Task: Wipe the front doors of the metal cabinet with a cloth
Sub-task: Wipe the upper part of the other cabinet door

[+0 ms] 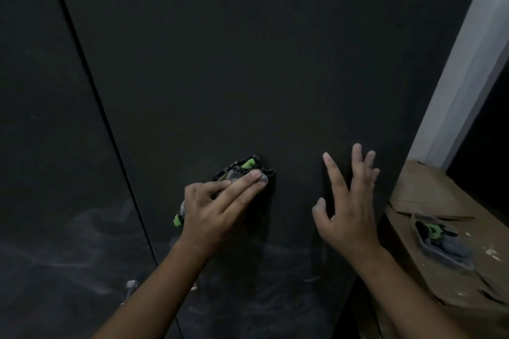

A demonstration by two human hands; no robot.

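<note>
Wiping is in hand. The left hand (214, 209), fingers flat, presses the cloth (248, 166) against the right door (248, 63). The right hand (349, 201), fingers spread, is at the door's edge. The pale smears (91, 231) lower down likely call for the next strokes.

A brown, scuffed table (429, 195) at the right edge carries a shallow clear tray (455, 265) that holds bundled green, black and grey rags (435, 232). Pale flecks (491, 253) lie scattered on the table just beside the tray.
</note>
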